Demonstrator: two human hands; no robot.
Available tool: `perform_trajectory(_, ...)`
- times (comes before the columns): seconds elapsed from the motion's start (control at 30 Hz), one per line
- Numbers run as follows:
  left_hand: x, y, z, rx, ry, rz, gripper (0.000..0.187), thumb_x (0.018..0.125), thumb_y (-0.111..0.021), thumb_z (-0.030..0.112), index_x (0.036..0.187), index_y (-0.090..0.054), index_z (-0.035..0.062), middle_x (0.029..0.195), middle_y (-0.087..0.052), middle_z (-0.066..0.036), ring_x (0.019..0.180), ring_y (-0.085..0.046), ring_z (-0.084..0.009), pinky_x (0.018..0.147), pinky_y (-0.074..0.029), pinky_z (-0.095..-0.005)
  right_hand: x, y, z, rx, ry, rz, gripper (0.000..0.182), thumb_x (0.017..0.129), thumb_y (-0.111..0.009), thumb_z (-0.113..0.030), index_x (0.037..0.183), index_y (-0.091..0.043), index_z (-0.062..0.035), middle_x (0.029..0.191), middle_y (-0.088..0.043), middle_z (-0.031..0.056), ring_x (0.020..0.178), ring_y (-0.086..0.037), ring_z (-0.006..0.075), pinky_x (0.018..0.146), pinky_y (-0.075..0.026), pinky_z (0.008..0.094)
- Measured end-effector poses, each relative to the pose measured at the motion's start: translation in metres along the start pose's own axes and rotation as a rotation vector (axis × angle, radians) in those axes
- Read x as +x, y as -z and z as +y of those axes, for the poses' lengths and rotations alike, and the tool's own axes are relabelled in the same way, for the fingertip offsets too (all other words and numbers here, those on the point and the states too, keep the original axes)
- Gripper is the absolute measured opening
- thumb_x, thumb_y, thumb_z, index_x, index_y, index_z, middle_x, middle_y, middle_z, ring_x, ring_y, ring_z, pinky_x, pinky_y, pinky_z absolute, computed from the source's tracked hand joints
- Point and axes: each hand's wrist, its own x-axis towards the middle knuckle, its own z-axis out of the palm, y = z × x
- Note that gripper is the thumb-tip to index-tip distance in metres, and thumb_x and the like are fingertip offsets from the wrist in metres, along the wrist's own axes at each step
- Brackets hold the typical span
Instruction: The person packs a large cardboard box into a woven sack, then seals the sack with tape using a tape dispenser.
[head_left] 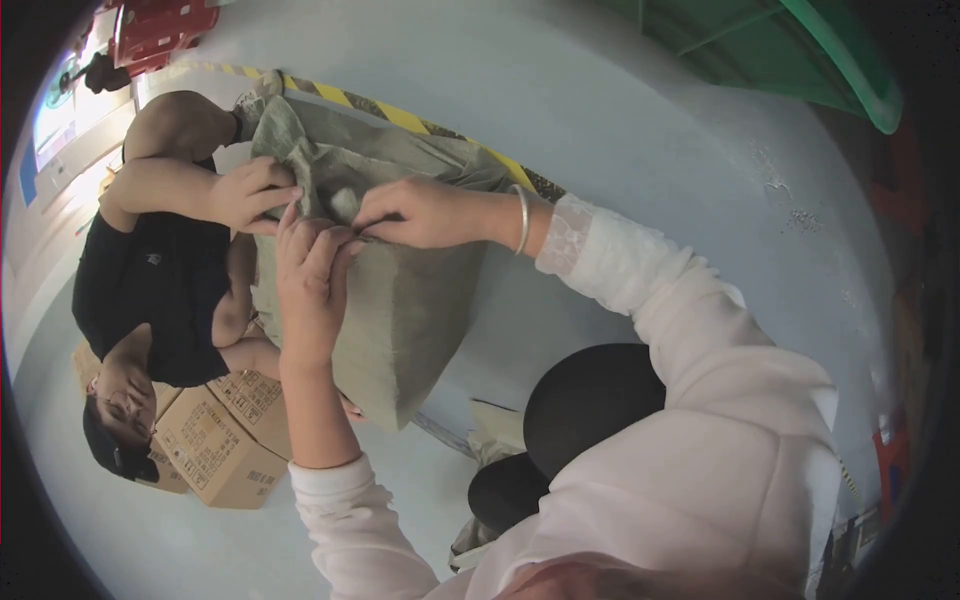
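A large grey-green woven sack [400, 310] stands full in front of me, its upper edge gathered in folds. My left hand [313, 255] pinches the sack's edge, fingers bent over the fabric. Close beside it, my right hand [415, 212], with a bangle on the wrist, is closed on the same edge; its fingertips are pressed together. A co-worker's hand [255, 193] touches the sack's folds right next to my left fingertips. Between the hands, something pale [345, 205] shows in the sack's opening; I cannot make out what it is.
A co-worker in a black top [150, 280] is at the left of the sack. Cardboard boxes [215, 445] lie behind that person. Yellow-black tape [400, 117] runs along the floor past the sack. A green object [740, 50] is at the upper right, a red one [160, 35] at the upper left.
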Motion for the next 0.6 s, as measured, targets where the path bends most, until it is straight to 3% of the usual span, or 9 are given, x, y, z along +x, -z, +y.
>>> perform_trajectory(0.13,-0.007,-0.001,0.004,0.107,-0.011,0.072,0.013,0.088,-0.053,0.018,0.082,-0.052,0.0061,0.076,-0.046,-0.004,0.075,-0.047,-0.0199,0.098,-0.031,-0.0442,0.008,0.009,-0.015,0.014,-0.169,-0.237,0.021,0.091,-0.044,-0.018,0.086,-0.061,-0.0072,0.069,-0.048,-0.0025,0.065,-0.040,0.0098,0.062,-0.034,0.0231)
perform_trajectory(0.23,-0.011,0.003,0.004,0.150,-0.061,0.024,0.018,0.088,-0.051,0.022,0.080,-0.052,0.0061,0.085,-0.050,-0.005,0.082,-0.050,-0.0200,0.099,-0.032,-0.0434,0.002,-0.002,-0.007,-0.052,0.032,-0.209,0.023,0.091,-0.040,-0.016,0.085,-0.060,-0.0061,0.101,-0.046,0.0046,0.088,-0.041,0.0197,0.084,-0.032,0.0315)
perform_trajectory(0.33,-0.010,0.010,-0.001,0.122,-0.100,-0.059,0.026,0.084,-0.056,0.028,0.076,-0.047,0.0054,0.069,-0.046,-0.004,0.068,-0.049,-0.0192,0.098,-0.034,-0.0447,-0.006,-0.001,-0.009,0.032,0.079,-0.111,0.026,0.093,-0.041,-0.023,0.094,-0.061,-0.0063,0.114,-0.051,0.0060,0.105,-0.044,0.0207,0.095,-0.028,0.0340)
perform_trajectory(0.43,-0.007,0.025,-0.010,0.220,-0.155,-0.139,0.039,0.077,-0.061,0.039,0.078,-0.044,0.0042,0.063,-0.037,-0.004,0.061,-0.044,-0.0205,0.097,-0.035,-0.0452,-0.007,0.009,-0.011,0.232,-0.078,0.136,0.018,0.089,-0.047,-0.012,0.100,-0.061,-0.0115,0.101,-0.054,0.0033,0.088,-0.053,0.0127,0.087,-0.037,0.0261)
perform_trajectory(0.53,-0.013,0.042,-0.020,0.354,-0.144,-0.276,0.040,0.082,-0.053,0.038,0.102,-0.051,0.0029,0.072,-0.040,-0.005,0.069,-0.045,-0.0220,0.102,-0.029,-0.0459,-0.005,0.018,0.009,0.015,-0.372,0.184,0.033,0.079,-0.062,-0.034,0.105,-0.059,-0.0156,0.099,-0.054,0.0030,0.091,-0.049,0.0148,0.082,-0.038,0.0259)
perform_trajectory(0.6,-0.014,0.049,-0.022,0.405,-0.141,-0.283,0.027,0.078,-0.057,0.017,0.100,-0.054,0.0009,0.075,-0.041,-0.006,0.071,-0.046,-0.0222,0.105,-0.026,-0.0443,0.002,0.012,0.001,-0.049,-0.421,0.080,0.033,0.082,-0.061,-0.034,0.103,-0.057,-0.0098,0.094,-0.055,0.0027,0.081,-0.047,0.0147,0.073,-0.036,0.0256)
